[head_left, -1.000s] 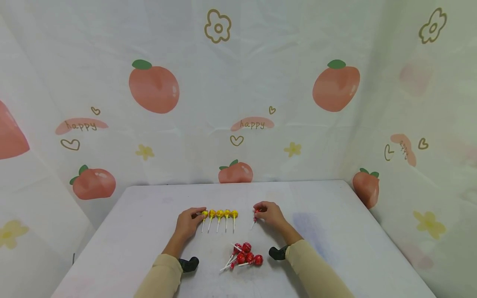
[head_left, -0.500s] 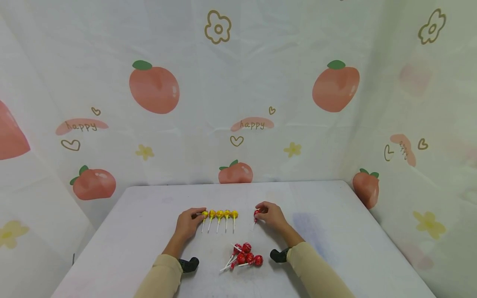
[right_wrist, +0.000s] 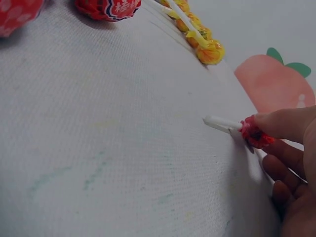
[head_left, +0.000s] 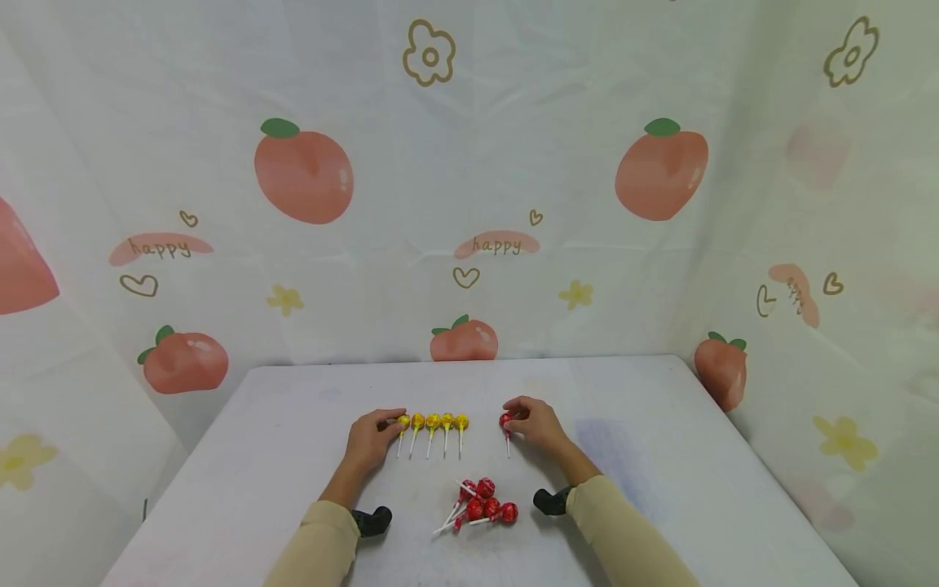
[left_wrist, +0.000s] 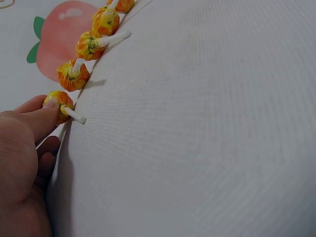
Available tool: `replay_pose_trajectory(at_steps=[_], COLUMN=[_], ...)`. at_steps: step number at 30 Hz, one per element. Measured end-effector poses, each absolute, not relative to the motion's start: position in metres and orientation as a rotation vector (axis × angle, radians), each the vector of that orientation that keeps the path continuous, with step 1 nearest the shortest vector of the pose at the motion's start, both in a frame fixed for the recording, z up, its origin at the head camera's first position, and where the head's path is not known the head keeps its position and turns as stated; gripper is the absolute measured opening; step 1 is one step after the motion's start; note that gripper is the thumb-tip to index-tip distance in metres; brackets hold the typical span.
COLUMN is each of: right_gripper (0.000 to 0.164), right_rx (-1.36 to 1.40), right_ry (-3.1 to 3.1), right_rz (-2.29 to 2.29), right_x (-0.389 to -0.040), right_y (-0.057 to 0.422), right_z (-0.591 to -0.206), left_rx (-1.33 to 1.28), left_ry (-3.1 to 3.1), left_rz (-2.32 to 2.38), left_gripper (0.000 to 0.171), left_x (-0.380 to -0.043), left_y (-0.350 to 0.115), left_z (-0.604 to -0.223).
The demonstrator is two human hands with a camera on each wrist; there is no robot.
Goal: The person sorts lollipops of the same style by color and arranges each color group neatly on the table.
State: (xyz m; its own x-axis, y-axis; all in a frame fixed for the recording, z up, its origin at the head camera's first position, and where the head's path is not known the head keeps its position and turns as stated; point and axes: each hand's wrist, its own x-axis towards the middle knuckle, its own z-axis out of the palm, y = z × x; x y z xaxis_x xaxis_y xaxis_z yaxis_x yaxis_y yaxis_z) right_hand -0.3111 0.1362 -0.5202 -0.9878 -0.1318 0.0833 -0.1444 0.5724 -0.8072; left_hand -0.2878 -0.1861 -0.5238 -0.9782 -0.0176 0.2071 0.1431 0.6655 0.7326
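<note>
Several yellow lollipops stand side by side in a row on the table, sticks toward me. My left hand (head_left: 370,436) pinches the leftmost yellow lollipop (left_wrist: 63,106) by its wrapped head, thumb on top. To the right of the row, my right hand (head_left: 538,424) pinches a red lollipop (right_wrist: 254,132) by its head between thumb and fingers. The red lollipop's stick points toward me, lying along the table in the head view. A gap separates it from the rightmost yellow lollipop (head_left: 460,422).
A loose pile of red lollipops (head_left: 490,507) lies nearer to me, between the forearms, with sticks crossing. The white table (head_left: 308,399) backs onto a printed curtain (head_left: 469,163). Black wrist straps (head_left: 372,522) jut inward from both sleeves.
The right hand has shifted slightly right, and the red lollipop's stick has swung from slanting lower left to pointing nearly straight toward me. The left hand has stayed still.
</note>
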Motion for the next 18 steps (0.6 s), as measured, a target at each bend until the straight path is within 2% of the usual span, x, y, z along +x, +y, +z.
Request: replay_pose_trajectory(at_steps=[18], right_gripper=[0.024], right_rx=[0.251], right_ry=[-2.756], right_rz=[1.405], right_x=[-0.3083], right_y=[0.1349], right_z=[-0.5195], left_rx=[-0.096], left_ry=[-2.698], left_rz=[-1.198], left_gripper=[0.029], left_x=[-0.2894], left_y=[-0.1861], left_z=[-0.5254])
